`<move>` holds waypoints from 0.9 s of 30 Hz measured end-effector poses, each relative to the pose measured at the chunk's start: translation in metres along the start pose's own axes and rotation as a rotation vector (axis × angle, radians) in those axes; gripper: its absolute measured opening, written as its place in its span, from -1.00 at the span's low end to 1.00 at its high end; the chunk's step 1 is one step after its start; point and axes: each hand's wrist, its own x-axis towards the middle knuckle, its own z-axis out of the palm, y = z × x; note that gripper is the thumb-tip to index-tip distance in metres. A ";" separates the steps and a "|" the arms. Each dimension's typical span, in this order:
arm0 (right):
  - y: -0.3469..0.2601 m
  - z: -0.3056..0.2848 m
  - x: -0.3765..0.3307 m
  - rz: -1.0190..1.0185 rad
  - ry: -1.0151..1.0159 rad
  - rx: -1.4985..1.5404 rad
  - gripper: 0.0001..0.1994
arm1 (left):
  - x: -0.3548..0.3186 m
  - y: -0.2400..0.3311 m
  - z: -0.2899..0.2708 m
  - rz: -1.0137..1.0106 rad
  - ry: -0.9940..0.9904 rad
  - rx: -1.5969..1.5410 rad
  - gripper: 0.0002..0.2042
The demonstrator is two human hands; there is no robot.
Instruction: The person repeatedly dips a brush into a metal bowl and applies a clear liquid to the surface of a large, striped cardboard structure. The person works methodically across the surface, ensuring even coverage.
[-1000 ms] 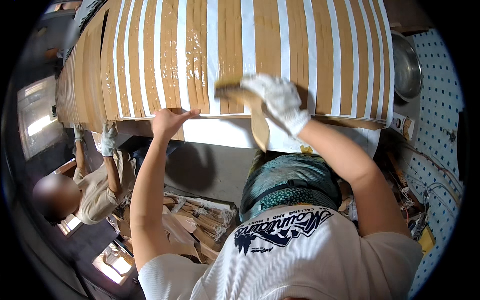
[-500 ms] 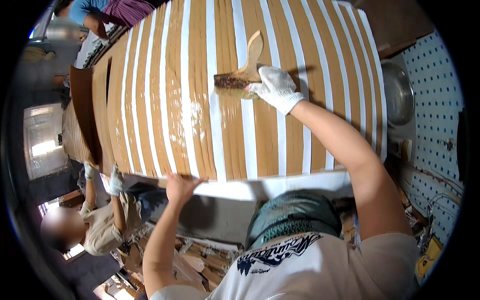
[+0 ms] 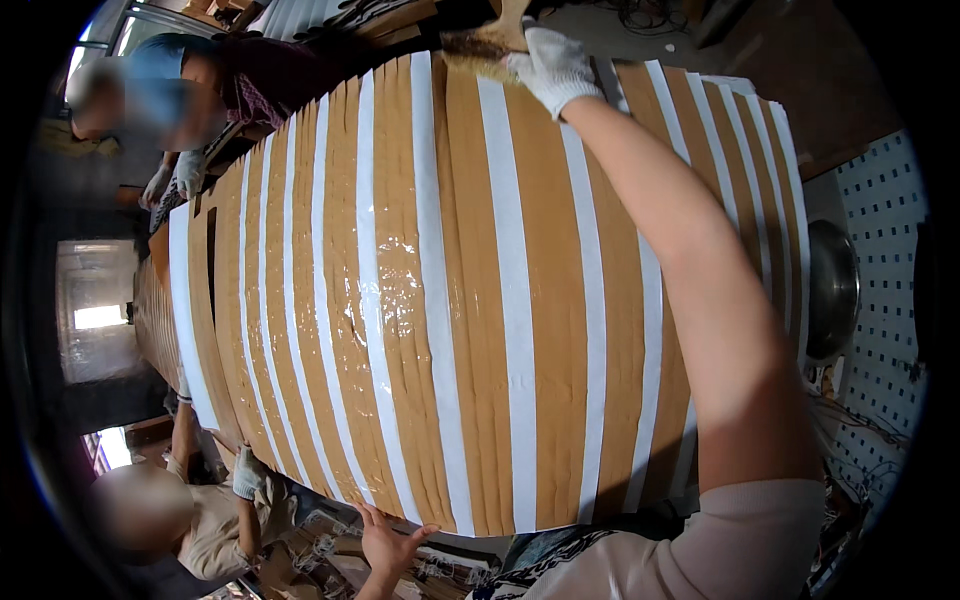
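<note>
My right hand (image 3: 555, 68), in a white knit glove, is closed around a wide flat brush (image 3: 488, 42) with a wooden handle. Its bristles lie at the far edge of a broad layer of brown sheets (image 3: 556, 400) divided by white bands. A glossy, wet-looking sheen covers the left and middle part of the layer, where the brown surface is wrinkled. My bare left hand (image 3: 390, 543) rests at the near edge with its fingers spread, the thumb pointing right along the edge. The top of the brush handle is cut off by the picture's upper rim.
Two people work at the left end; one's gloved hand (image 3: 248, 473) touches the near left corner, and the other's gloved hands (image 3: 187, 175) are beyond the far left corner. A metal basin (image 3: 832, 290) stands right of the layer, beside a blue-dotted wall panel (image 3: 885, 260).
My right hand has carried the brush from the middle of the layer to its far edge. At the left end, the raised brown sheet is gone from sight and a white band shows there.
</note>
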 end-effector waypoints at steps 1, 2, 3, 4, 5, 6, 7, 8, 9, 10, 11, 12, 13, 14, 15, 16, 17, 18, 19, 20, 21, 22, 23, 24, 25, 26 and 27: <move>0.003 0.004 0.003 -0.012 0.049 -0.069 -0.48 | -0.004 0.000 0.000 0.026 0.026 -0.053 0.45; 0.008 0.010 0.004 -0.024 0.087 -0.087 -0.52 | -0.003 -0.003 0.001 0.037 0.048 -0.029 0.45; 0.014 0.013 0.003 -0.033 0.127 -0.107 -0.57 | 0.003 -0.005 0.005 0.053 0.070 -0.004 0.44; 0.020 0.016 0.002 -0.047 0.160 -0.131 -0.61 | 0.003 -0.007 0.006 0.067 0.086 0.017 0.43; 0.019 0.018 -0.009 -0.068 0.237 -0.127 -0.68 | 0.001 -0.006 0.004 0.045 0.062 -0.007 0.40; 0.025 0.012 -0.021 -0.097 0.126 -0.046 -0.64 | 0.004 -0.005 0.004 0.074 0.089 0.004 0.40; 0.010 -0.004 -0.043 -0.134 -0.005 0.049 -0.59 | 0.002 -0.011 0.011 0.081 0.102 0.008 0.39; -0.001 -0.023 -0.068 -0.162 -0.126 0.136 -0.53 | 0.001 -0.015 0.016 0.102 0.120 0.015 0.38; -0.004 -0.032 -0.100 -0.295 -0.036 0.188 -0.77 | 0.003 -0.017 0.018 0.112 0.134 0.025 0.38; -0.011 -0.046 -0.135 -0.350 -0.066 0.289 -0.76 | 0.004 -0.018 0.021 0.115 0.146 0.031 0.38; -0.016 -0.057 -0.172 -0.397 -0.079 0.325 -0.76 | 0.006 -0.018 0.020 0.126 0.159 0.009 0.34; -0.020 -0.073 -0.209 -0.437 -0.092 0.356 -0.75 | 0.009 -0.015 0.017 0.144 0.168 -0.009 0.30; -0.031 -0.095 -0.249 -0.435 -0.120 0.384 -0.77 | 0.010 -0.013 0.013 0.137 0.100 -0.047 0.26; -0.045 -0.118 -0.290 -0.432 -0.145 0.412 -0.78 | 0.012 -0.012 0.009 0.129 0.036 -0.084 0.21; -0.053 -0.140 -0.330 -0.401 -0.223 0.366 -0.79 | 0.013 -0.012 0.006 0.150 0.030 -0.124 0.17; -0.061 -0.159 -0.372 -0.373 -0.302 0.318 -0.80 | 0.011 -0.013 0.008 0.171 0.024 -0.168 0.14; -0.067 -0.176 -0.413 -0.370 -0.315 0.257 -0.80 | 0.009 -0.010 0.010 0.155 0.081 -0.067 0.15; -0.072 -0.188 -0.449 -0.370 -0.318 0.194 -0.80 | 0.009 -0.007 0.011 0.143 0.149 0.033 0.17; -0.075 -0.198 -0.481 -0.323 -0.458 0.220 -0.80 | 0.011 -0.009 0.014 0.167 0.133 0.011 0.19; -0.079 -0.208 -0.498 -0.273 -0.596 0.245 -0.80 | 0.016 -0.016 0.018 0.192 0.119 -0.010 0.20; -0.079 -0.216 -0.504 -0.296 -0.592 0.310 -0.80 | 0.022 -0.023 0.021 0.215 0.105 -0.032 0.22; -0.084 -0.229 -0.496 -0.225 -0.701 0.334 -0.81 | 0.026 -0.024 0.019 0.237 0.062 -0.065 0.18; -0.090 -0.239 -0.477 -0.152 -0.814 0.363 -0.82 | 0.028 -0.025 0.018 0.254 0.020 -0.100 0.14; -0.087 -0.239 -0.462 -0.077 -0.924 0.391 -0.82 | 0.025 -0.020 0.011 0.273 -0.041 -0.144 0.09; -0.061 -0.204 -0.463 -0.424 -0.887 -0.017 -0.82 | 0.034 -0.023 0.016 0.256 0.069 -0.072 -0.01; -0.035 -0.166 -0.465 -0.753 -0.820 -0.430 -0.80 | 0.030 -0.015 0.010 0.260 0.050 -0.057 0.01; -0.035 -0.154 -0.452 -0.272 -0.762 -0.144 -0.76 | 0.030 -0.016 0.011 0.256 0.047 -0.062 0.02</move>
